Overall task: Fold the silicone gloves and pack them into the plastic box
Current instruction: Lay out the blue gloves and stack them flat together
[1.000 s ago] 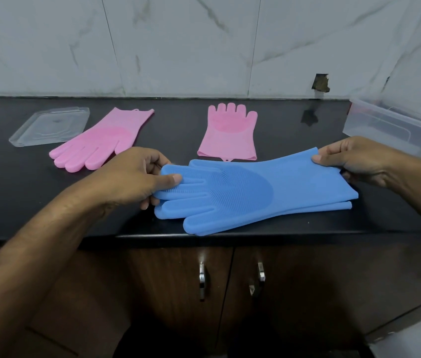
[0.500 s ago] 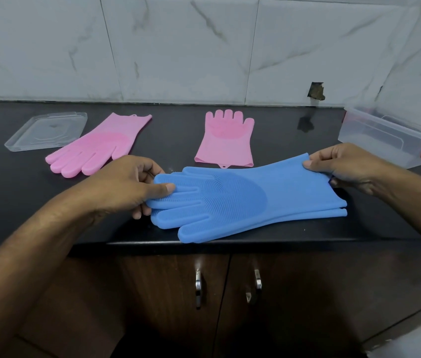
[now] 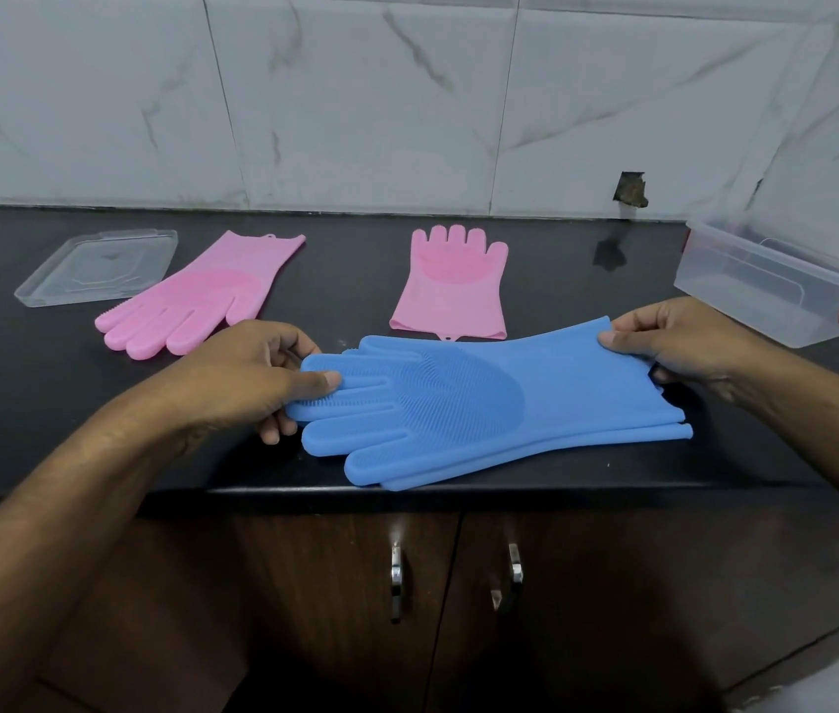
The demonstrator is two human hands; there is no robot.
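Note:
Two blue silicone gloves (image 3: 484,403) lie stacked near the counter's front edge, fingers pointing left, cuffs right. My left hand (image 3: 247,378) pinches the fingertips of the top blue glove. My right hand (image 3: 680,342) grips its cuff end. One pink glove (image 3: 196,295) lies at the back left, fingers toward me. A second pink glove (image 3: 451,285) lies behind the blue pair, fingers toward the wall. The clear plastic box (image 3: 767,285) with a red latch stands open at the right.
The box's clear lid (image 3: 98,265) lies at the far left of the black counter (image 3: 21,403). A marble-tiled wall (image 3: 407,95) runs behind. Brown cabinet doors with metal handles (image 3: 396,578) are below the counter edge.
The view has shifted slightly. Both hands keep their hold on the blue glove's ends, and the glove stays stretched flat over the lower one.

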